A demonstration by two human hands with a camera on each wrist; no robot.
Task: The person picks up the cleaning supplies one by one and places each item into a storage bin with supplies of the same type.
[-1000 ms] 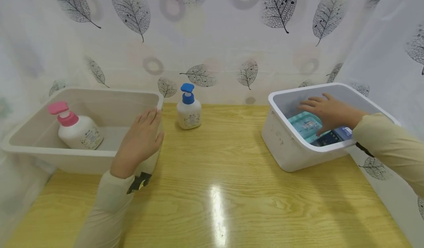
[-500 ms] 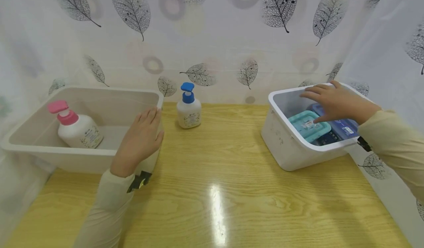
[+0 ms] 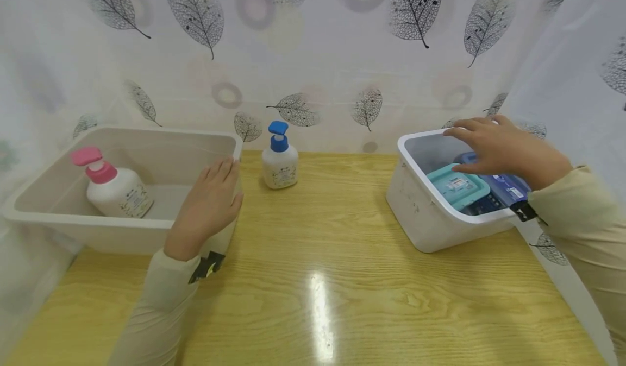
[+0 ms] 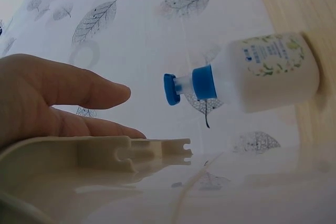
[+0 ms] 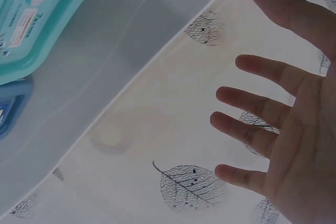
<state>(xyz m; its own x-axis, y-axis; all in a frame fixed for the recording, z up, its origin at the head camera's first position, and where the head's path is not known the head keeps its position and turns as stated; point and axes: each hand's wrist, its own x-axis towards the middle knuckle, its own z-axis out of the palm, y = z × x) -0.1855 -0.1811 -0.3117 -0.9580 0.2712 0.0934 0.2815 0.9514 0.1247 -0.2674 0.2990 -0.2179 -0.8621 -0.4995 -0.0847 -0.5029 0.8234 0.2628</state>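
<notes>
My left hand (image 3: pixel 207 206) rests with straight fingers on the right rim of the beige bin (image 3: pixel 112 235) at the left. Inside that bin leans a white pump bottle with a pink head (image 3: pixel 119 192). A second white pump bottle with a blue head (image 3: pixel 280 162) stands upright on the table, just right of the bin. My right hand (image 3: pixel 508 149) hovers with spread fingers over the white bin (image 3: pixel 420 214) at the right and holds nothing. Below it lie a teal lidded container (image 3: pixel 459 187) and a blue lidded container (image 3: pixel 508 187), partly hidden by the hand.
The wooden table (image 3: pixel 313 235) spans the space between the two bins. A white curtain with a leaf print (image 3: pixel 313 51) hangs close behind them and at both sides. A dark item (image 3: pixel 484 206) shows beneath the containers in the white bin.
My right hand has risen from inside the white bin and shifted right, uncovering more of the teal and blue containers. The left hand and both bottles have stayed in place.
</notes>
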